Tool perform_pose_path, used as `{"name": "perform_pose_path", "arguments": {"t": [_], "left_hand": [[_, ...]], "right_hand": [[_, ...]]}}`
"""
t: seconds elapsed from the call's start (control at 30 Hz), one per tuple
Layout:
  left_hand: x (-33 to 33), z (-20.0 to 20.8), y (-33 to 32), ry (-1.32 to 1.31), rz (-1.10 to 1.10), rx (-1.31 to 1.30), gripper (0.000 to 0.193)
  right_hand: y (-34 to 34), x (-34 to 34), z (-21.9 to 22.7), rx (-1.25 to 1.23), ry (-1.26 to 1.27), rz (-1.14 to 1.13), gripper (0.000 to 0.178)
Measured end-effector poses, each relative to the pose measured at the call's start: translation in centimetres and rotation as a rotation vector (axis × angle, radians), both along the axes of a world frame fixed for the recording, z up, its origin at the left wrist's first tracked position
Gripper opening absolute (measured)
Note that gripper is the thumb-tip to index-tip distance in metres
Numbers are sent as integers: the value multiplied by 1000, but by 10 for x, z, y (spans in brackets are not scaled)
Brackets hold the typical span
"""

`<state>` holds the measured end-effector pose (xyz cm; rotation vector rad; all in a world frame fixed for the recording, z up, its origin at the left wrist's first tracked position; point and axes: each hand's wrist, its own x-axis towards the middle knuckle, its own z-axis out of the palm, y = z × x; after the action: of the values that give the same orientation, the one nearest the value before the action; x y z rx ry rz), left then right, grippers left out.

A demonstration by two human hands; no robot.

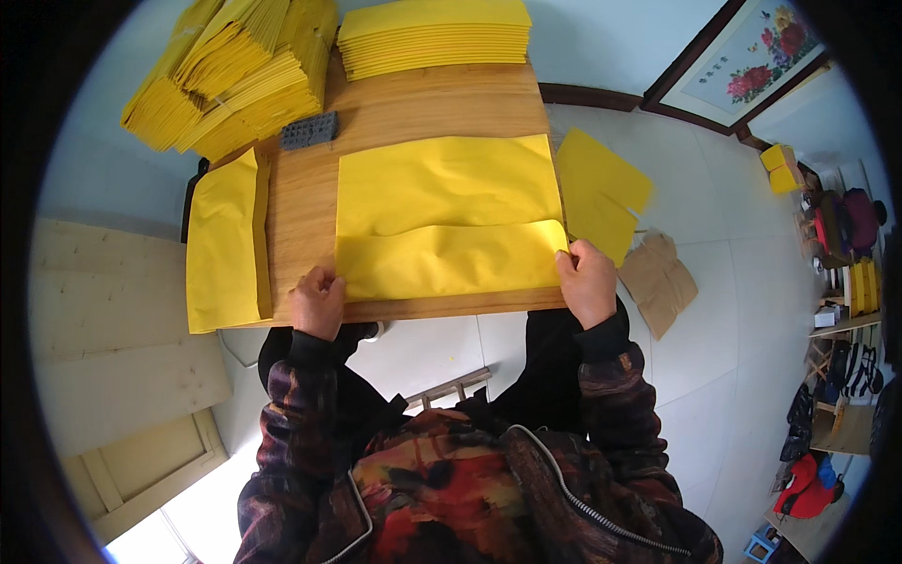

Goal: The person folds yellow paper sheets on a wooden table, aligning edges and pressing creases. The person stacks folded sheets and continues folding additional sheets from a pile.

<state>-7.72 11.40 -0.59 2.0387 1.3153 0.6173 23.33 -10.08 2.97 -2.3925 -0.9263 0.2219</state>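
A large yellow paper sheet (442, 179) lies on the wooden table in front of me, its near part folded up and over toward the far side. My left hand (318, 301) pinches the near left corner of the fold. At the right end of the fold, my right hand (588, 282) grips the edge between thumb and fingers. The folded strip bulges slightly between my hands and is not pressed flat. Left of the sheet, a narrow folded yellow paper piece (225, 244) rests along the table's left edge.
Bundled yellow paper stacks (235, 75) fill the table's far left, with a neat yellow stack (437, 38) beside them. A dark grey bumpy block (310, 130) sits nearer. Yellow sheets (601, 193) and brown paper (660, 282) lie right of the wooden table (442, 103). Shelves (846, 329) line the right.
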Motion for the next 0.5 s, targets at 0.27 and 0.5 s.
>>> {"name": "perform_pose_path", "arguments": {"t": [0.27,0.5], "left_hand": [[0,-5,0,82,-12,131,15],[-3,-9,-9,96,-27,187,10]], "right_hand": [[1,-8,-3,-32,-81,-62,24],[-7,-14,-11,12,-90,-67,20]]}}
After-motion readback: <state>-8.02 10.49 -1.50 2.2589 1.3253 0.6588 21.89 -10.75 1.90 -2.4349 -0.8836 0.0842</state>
